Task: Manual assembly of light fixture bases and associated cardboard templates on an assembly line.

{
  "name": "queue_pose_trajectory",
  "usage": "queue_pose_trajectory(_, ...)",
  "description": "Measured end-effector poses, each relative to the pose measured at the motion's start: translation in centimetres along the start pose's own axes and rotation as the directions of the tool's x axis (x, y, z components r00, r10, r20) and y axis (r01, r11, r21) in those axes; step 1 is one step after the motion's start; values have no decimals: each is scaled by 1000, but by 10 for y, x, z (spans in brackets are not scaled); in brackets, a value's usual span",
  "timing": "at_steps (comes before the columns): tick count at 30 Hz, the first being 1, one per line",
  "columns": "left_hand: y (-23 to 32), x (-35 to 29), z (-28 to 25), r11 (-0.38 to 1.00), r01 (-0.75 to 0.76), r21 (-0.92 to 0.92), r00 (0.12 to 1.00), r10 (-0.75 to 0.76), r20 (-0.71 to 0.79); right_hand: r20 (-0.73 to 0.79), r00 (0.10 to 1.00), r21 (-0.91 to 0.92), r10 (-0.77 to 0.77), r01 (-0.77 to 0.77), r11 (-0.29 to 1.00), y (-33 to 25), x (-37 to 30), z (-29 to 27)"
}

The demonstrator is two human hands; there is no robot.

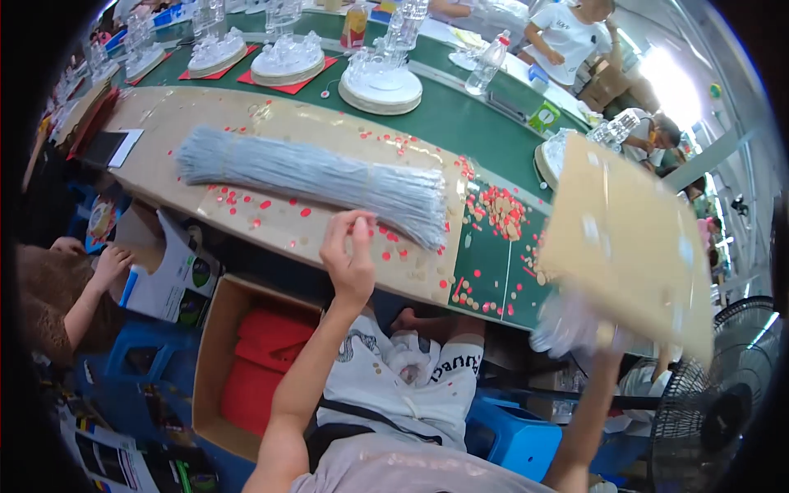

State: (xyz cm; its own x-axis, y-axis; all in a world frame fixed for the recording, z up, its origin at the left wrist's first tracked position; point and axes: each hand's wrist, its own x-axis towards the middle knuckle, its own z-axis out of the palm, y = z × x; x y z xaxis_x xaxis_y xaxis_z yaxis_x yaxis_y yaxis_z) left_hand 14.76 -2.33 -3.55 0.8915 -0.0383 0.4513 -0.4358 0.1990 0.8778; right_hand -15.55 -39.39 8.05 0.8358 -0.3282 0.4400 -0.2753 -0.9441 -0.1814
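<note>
My left hand is raised over the near edge of the brown-covered table, its fingers curled and thumb and forefinger drawn together. Anything between those tips is too small to make out. Just beyond it lies a long bundle of silvery wire-like strands, banded near the right part. My right hand is at the right, smeared by motion and partly covered. Beside it is a blurred clear plastic thing; whether the fingers grip it cannot be told. A large tan cardboard piece stands tilted directly above that hand.
Red and tan discs lie scattered over the table. White round stacks with clear pieces line the green surface behind. An open carton holding red pieces is at my left, a black fan at my right. Another person's hand shows at left.
</note>
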Motion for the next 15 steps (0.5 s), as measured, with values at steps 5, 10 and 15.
queue_pose_trajectory(5, -43, -14, -15, 958, -70, 278, 993, 95, -76, 5, 997, -299, -77, 75, 951, -69, 246, 27)
queue_pose_trajectory(10, -34, -14, -9, 926, -62, 372, 998, 68, -1, 445, 885, -719, -140, 446, 534, -65, 394, 134)
queue_pose_trajectory(15, -36, -10, -5, 919, -139, 368, 990, 130, 50, 665, 743, -733, 71, 632, 251, -79, 457, 237)
